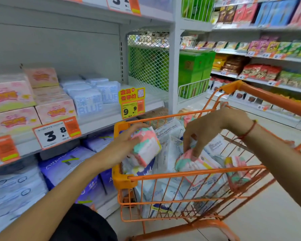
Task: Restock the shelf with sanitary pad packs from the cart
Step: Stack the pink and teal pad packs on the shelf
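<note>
The left hand [122, 145] gripped a pink, teal and white pad pack [145, 146] over the orange cart's [122, 178] left front corner. The right hand [214, 129], fingers curled downward, pinched a second pad pack [188, 161] lying inside the cart, beside the shelf [97, 122].

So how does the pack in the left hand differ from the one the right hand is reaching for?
The left hand grips its pastel pack raised at the cart's rim; the right hand's pack lies lower, among the white packs in the cart. The raised one shows a broad face, the lower one lies flatter, fingertips touching it. Both share pink, mint and white wrapping.
</note>
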The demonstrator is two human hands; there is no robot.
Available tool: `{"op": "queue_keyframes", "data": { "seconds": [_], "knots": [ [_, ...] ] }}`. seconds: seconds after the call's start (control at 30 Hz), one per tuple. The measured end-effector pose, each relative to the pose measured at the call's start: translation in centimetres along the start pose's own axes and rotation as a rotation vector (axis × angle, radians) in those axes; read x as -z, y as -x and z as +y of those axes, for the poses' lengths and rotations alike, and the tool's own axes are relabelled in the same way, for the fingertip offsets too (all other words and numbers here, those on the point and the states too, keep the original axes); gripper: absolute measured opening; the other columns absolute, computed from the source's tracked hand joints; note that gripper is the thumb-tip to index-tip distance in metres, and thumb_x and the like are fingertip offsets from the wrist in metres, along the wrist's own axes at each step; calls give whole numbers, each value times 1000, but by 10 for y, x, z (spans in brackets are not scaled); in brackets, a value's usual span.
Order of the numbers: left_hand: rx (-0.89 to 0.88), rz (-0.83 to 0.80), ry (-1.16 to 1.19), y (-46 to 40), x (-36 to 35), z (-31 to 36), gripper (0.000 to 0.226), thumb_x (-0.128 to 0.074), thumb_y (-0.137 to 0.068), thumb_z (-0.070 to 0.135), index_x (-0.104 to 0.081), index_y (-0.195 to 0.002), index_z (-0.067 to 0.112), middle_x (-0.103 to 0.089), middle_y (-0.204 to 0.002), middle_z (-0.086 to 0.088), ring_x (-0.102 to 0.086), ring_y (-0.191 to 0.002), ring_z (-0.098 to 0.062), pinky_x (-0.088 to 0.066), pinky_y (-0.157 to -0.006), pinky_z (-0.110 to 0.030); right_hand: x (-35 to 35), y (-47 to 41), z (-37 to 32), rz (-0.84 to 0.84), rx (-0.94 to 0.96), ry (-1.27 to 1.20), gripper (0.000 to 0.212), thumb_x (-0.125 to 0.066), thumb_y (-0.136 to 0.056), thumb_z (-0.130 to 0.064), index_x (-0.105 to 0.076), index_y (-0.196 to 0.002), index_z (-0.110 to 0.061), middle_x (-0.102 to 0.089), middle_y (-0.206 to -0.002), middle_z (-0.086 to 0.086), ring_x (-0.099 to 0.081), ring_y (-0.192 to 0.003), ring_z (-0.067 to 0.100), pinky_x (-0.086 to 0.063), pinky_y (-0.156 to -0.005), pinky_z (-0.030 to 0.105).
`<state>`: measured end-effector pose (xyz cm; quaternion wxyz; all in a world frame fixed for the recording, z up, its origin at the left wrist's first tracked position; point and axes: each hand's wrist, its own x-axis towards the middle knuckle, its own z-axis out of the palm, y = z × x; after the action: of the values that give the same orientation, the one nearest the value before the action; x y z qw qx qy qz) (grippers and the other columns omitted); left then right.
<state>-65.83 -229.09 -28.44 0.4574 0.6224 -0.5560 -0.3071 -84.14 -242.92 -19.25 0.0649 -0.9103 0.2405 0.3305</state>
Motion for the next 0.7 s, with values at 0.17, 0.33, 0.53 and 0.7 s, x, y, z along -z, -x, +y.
{"op": "queue_keyframes", "data": {
  "seconds": [0.17,0.33,0.53,0.7],
  "knots": [
    [108,159,233,-4,5,8,22,-36,-101,20,-45,-119,29,-52,-107,1,-57,-69,-1,-45,-47,-10,13,-6,-4,-51,110,-5,27,-66,-87,-30,-71,-108,-13,-60,-74,-22,-50,-56,-10,-37,-58,7],
    [183,145,452,-3,15,8,40,-56,-87,42,-51,-120,20,-59,-84,-2,-56,-58,-7,-41,-39,-15,8,3,20,99,211,-310,25,-63,-90,-17,-69,-110,-3,-65,-84,-14,-56,-65,-13,-41,-65,7],
    [273,139,578,4,16,19,16,-58,-90,22,-58,-103,13,-69,-68,1,-64,-53,-4,-49,-47,-16,10,4,29,304,371,-781,31,-54,-91,-33,-72,-90,-8,-59,-75,0,-53,-71,14,-43,-72,25],
    [298,225,657,21,47,35,24,-50,-94,31,-61,-106,13,-65,-94,-9,-59,-81,-17,-50,-76,-29,43,-12,-13,507,384,-1297,19,-48,-96,-27,-65,-93,-20,-65,-85,1,-63,-68,13,-55,-59,23]
  ]
}}
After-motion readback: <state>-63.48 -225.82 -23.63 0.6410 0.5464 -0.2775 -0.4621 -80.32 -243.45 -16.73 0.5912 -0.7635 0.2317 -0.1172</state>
